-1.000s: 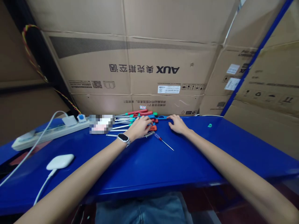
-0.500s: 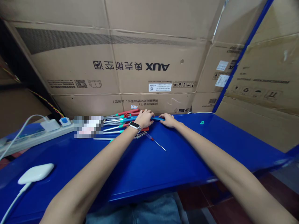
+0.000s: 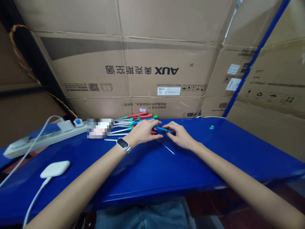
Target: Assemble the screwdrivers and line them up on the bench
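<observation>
Both of my hands hold a slim blue plastic piece [image 3: 164, 129] that resembles the handle of a long-nosed lighter. My right hand [image 3: 178, 135] is closed on its right end. At the left end, my left hand [image 3: 144, 131] pinches it between thumb and fingers; the exact contact is partly hidden. Just behind and left of my hands lie several long-nosed lighters [image 3: 140, 115] with red or blue handles, green collars and metal tubes. A screwdriver [image 3: 168, 148] rests below my hands, its handle mostly covered by the left one.
A blue table [image 3: 152, 171] carries a small green part [image 3: 211, 127] at right. To the left are a power strip [image 3: 47, 138] with plugs, a white charger case [image 3: 56, 169] on a cable, and a blurred-out item [image 3: 99, 128]. Cardboard [image 3: 143, 51] stands behind.
My hands have come nearer to me with the blue piece, which is now lifted off the lighter pile. The view has shifted, so the table items appear farther right.
</observation>
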Tool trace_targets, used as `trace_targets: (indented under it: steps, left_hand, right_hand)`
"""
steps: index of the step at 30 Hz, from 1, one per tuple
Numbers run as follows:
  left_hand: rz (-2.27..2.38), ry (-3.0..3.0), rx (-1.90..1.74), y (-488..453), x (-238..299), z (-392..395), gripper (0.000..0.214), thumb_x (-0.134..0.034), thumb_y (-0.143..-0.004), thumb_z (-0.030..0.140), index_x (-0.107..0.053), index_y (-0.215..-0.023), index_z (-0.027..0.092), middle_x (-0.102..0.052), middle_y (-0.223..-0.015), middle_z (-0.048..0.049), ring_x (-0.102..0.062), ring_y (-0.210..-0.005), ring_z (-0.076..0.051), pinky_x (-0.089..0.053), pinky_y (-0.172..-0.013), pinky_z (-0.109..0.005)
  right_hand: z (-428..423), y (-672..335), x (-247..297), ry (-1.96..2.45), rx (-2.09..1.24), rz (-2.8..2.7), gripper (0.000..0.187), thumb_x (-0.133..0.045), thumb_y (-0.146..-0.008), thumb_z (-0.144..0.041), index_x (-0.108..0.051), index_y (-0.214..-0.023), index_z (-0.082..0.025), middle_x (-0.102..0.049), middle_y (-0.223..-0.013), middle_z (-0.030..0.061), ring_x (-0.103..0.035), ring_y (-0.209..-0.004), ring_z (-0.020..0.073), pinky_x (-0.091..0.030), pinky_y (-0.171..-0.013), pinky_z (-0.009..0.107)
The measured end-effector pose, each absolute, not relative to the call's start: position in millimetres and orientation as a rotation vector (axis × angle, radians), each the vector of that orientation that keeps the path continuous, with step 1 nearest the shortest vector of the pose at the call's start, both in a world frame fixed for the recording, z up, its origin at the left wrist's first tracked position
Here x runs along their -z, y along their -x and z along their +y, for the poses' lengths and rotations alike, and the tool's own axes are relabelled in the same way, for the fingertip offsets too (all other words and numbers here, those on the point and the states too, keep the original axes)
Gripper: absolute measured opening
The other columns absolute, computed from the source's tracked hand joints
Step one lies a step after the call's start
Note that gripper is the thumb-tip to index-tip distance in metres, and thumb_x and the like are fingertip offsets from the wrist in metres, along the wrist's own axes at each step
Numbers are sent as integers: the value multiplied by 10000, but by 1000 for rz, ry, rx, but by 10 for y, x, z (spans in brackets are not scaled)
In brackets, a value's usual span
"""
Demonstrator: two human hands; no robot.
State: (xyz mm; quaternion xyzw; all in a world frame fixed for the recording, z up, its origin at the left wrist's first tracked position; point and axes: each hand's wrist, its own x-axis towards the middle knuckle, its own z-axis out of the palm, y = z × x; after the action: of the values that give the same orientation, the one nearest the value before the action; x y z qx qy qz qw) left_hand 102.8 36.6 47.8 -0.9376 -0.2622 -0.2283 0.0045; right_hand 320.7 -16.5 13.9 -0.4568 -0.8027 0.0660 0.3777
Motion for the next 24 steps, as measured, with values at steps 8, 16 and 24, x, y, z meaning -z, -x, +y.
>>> trace_targets:
  steps: [8,16,24]
  left_hand:
    - [-1268,3028,626,140,-134,29,475,-740,-780,511,-667,-1161,238,-719,-1112,-55,-676,-991,-262,-515,-871,-364]
    - [-1251,2953,739,223,-67,-91,545,-631,-840,598,-603,-1254,245,-650,-1210,-85,-607,-1095,-274,-481,-941,-403]
    - [-1211,2923,932,255,-97,-78,402,-549,-932,487,-589,-1238,229,-670,-1113,-61,-651,-956,-215,-521,-848,-341]
  right_hand:
    - [-254,-2289,1,1018,-552,-2164,237,-596,-883,-218,-672,-1107,-221,-721,-1093,50,-669,-1002,209,-500,-925,370]
    - [-9,-2118,2,964,-779,-2057,220,-541,-916,-323,-697,-939,-169,-725,-913,40,-653,-831,173,-503,-794,319]
    - [-208,-2217,52,1149,-478,-1930,284,-626,-848,-360,-541,-1075,-212,-646,-1040,63,-602,-918,202,-471,-826,358]
